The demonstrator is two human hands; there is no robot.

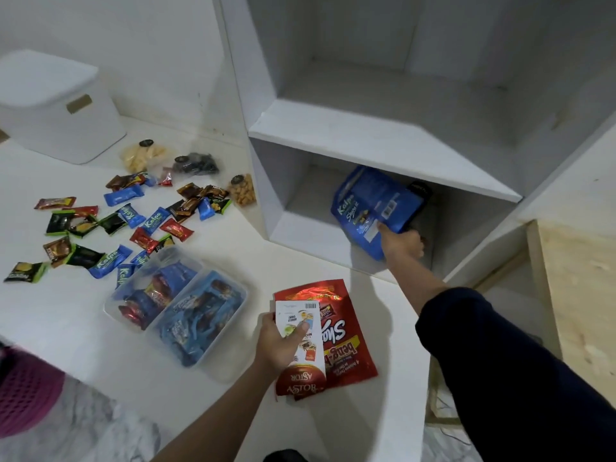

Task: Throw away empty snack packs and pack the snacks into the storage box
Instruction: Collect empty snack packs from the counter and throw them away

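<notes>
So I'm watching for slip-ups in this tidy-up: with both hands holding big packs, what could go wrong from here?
1. The left hand pinches a white Astor pack and a red pack together; one might slide out.
2. The right hand grips only the corner of the blue pack in the cubby; it may slip out.
3. Many loose snacks lie beside the clear box, near the passing arms, so some could get swept off.

Blue pouch (375, 208) in the lower shelf cubby: "Kalpa", white script. Same "Kalpa" on small blue wrappers (152, 220) scattered on the bench, left. Red-and-white pack (301, 348) at near centre: "ASTOR", reading upside down, barcode at its far end. Red pouch (343, 331) beneath it: "beng-", also upside down; other print too blurred to read.
</notes>
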